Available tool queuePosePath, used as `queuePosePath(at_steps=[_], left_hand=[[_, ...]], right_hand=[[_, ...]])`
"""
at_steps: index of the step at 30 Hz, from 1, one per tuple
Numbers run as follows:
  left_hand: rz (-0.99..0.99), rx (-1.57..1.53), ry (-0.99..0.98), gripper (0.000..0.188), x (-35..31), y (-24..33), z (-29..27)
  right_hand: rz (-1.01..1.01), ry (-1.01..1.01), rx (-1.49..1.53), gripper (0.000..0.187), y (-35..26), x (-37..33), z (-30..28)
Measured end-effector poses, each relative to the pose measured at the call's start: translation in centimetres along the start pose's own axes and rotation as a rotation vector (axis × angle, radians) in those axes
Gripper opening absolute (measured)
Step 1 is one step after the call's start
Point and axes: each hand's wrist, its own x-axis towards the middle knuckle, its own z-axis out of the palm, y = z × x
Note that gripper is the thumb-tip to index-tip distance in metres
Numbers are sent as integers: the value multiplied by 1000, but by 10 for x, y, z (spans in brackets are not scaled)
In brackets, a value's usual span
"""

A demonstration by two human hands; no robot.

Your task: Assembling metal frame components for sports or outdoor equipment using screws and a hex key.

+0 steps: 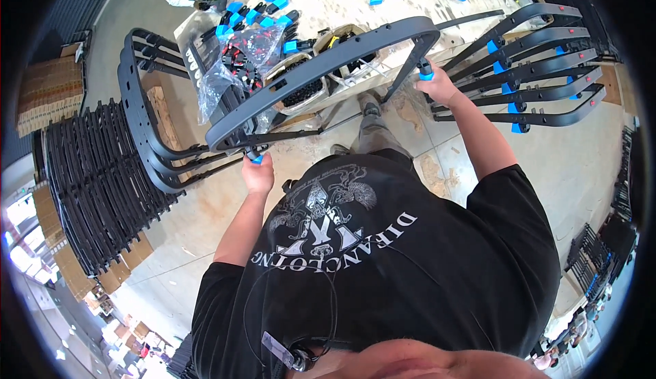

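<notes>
A black, curved tubular frame [321, 68] spans the space in front of me, its long bar running from lower left to upper right. My left hand [258, 174] is closed around a blue-and-black fitting [255, 157] at the frame's left side. On the right, my right hand [439, 87] is closed on a second blue-and-black fitting [426, 72] beside the frame's bent end. My palms and fingers partly cover both fittings. Behind the bar, loose blue-and-black fittings [256, 16] lie heaped on the worktable [328, 10].
Clear plastic bags [256, 48] of small red and black parts and an open sack of black pieces [301, 92] sit at the table's near edge. Similar frames [526, 72] with blue fittings stand at right. Other frames [147, 119] and stacked black parts [102, 174] are at left.
</notes>
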Motion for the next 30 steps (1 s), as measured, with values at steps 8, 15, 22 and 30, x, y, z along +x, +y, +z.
queuePosePath(at_steps=[8, 15, 22, 30], left_hand=[[37, 176, -23, 44, -4, -5, -6], [48, 312, 74, 53, -2, 15, 0], [-24, 280, 87, 53, -3, 1, -2], [-46, 531, 112, 52, -10, 27, 2]], right_hand=[[-285, 251, -104, 73, 8, 9, 14], [-498, 390, -98, 51, 15, 29, 23], [-419, 277, 150, 46, 22, 27, 33], [-341, 317, 149, 40, 22, 28, 34]])
